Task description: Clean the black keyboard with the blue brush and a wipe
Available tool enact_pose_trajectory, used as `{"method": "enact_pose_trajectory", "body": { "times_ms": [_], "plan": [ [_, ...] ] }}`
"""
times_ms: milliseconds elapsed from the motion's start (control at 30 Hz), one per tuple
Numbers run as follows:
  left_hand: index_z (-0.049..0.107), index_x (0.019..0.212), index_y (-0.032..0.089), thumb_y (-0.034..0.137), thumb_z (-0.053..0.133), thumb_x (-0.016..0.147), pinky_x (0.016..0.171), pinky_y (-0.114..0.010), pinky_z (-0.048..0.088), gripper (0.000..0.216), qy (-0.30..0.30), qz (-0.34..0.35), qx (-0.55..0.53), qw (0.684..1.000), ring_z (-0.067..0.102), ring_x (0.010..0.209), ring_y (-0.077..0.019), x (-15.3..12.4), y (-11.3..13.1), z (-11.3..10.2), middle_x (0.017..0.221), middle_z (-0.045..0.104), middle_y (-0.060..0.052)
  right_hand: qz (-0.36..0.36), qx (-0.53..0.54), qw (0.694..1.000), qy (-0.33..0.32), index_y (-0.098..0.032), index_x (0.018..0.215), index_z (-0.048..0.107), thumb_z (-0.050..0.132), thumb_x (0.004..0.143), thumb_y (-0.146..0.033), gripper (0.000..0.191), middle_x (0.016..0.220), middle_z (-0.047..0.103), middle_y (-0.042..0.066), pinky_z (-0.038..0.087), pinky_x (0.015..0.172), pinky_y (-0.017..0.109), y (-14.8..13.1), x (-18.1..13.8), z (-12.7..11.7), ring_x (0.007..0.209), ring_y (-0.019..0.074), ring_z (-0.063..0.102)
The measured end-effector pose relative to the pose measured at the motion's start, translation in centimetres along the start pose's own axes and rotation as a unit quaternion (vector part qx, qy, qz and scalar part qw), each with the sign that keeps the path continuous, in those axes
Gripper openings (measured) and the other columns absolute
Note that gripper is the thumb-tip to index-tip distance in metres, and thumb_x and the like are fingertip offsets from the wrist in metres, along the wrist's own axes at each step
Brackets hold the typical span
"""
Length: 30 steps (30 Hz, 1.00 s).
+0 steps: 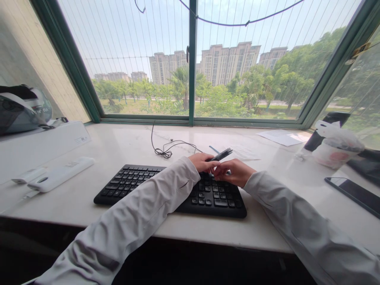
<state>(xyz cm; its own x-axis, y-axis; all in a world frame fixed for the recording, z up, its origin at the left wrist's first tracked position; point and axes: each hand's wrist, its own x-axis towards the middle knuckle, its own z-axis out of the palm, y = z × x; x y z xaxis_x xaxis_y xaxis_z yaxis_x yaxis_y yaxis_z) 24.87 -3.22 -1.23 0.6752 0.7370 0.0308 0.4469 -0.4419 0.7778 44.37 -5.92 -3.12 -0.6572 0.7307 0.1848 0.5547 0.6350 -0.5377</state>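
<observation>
A black keyboard (130,180) lies at a slant on the white ledge. Over its right half both hands meet. My left hand (202,161) is closed on a slim dark brush-like tool (221,154), whose far end points up and right; its exact kind is unclear. Pressed together against the left fingertips are the curled fingers of my right hand (233,172), low over the keys. Whatever they pinch is hidden, though a small pale blue bit shows beneath. Just behind the hands lies a thin blue stick (213,149).
A looped black cable (163,152) lies behind the keyboard. White devices (61,174) and a white box (44,148) stand left. To the right are a phone (354,194), a bagged cup (335,148) and papers (282,137). A window frame (192,79) rises behind.
</observation>
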Motion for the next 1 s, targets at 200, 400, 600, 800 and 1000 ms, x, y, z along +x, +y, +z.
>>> {"method": "enact_pose_trajectory", "body": {
  "times_ms": [200,400,600,800,1000],
  "plan": [
    [0.057,0.071,0.016,0.035,0.058,0.080,0.064,-0.025,0.045,0.021,0.007,0.012,-0.005,1.000,0.058,0.063,-0.0133,0.2,-0.3,0.1,0.064,0.061,0.001,0.025,0.014,1.000,-0.001,-0.017,0.085,0.077,0.068,0.078,-0.043,0.028,0.075,0.074,0.005,0.050,0.067,0.029,-0.1,-0.2,-0.6,0.068,0.0170,0.064],
    [0.052,0.065,0.018,0.044,0.068,0.070,0.056,-0.024,0.034,0.031,-0.005,0.039,0.108,0.993,0.049,0.058,-0.0116,-0.2,-0.4,-0.6,0.057,0.053,0.005,0.023,-0.024,0.999,-0.041,-0.018,0.087,0.077,0.066,0.078,-0.052,0.037,0.073,0.072,0.005,0.049,0.067,0.028,1.6,-0.4,-2.1,0.066,0.0157,0.061],
    [0.056,0.066,0.019,0.041,0.069,0.069,0.054,-0.025,0.033,0.026,-0.002,0.017,0.160,0.987,0.051,0.056,-0.0127,-0.6,0.3,-0.5,0.054,0.053,0.004,0.015,-0.058,0.997,-0.049,-0.018,0.090,0.075,0.059,0.083,-0.057,0.042,0.074,0.071,0.005,0.046,0.063,0.028,2.4,-0.4,-2.0,0.063,0.0151,0.058],
    [0.065,0.074,0.018,0.036,0.071,0.069,0.059,-0.023,0.036,0.020,-0.011,0.034,0.191,0.981,0.053,0.062,-0.0128,-0.7,0.5,-0.7,0.061,0.058,0.004,0.005,-0.069,0.997,-0.044,-0.018,0.092,0.074,0.058,0.085,-0.051,0.037,0.075,0.071,0.006,0.046,0.063,0.027,2.3,-0.3,-1.7,0.063,0.0148,0.059],
    [0.068,0.078,0.018,0.040,0.072,0.071,0.058,-0.024,0.039,0.023,-0.038,-0.005,0.164,0.986,0.058,0.054,-0.0127,-0.9,0.2,-1.0,0.056,0.060,0.004,0.005,-0.078,0.996,-0.044,-0.018,0.093,0.074,0.057,0.086,-0.046,0.033,0.073,0.070,0.006,0.045,0.062,0.027,2.1,-0.3,-1.7,0.061,0.0141,0.057]
  ]
}}
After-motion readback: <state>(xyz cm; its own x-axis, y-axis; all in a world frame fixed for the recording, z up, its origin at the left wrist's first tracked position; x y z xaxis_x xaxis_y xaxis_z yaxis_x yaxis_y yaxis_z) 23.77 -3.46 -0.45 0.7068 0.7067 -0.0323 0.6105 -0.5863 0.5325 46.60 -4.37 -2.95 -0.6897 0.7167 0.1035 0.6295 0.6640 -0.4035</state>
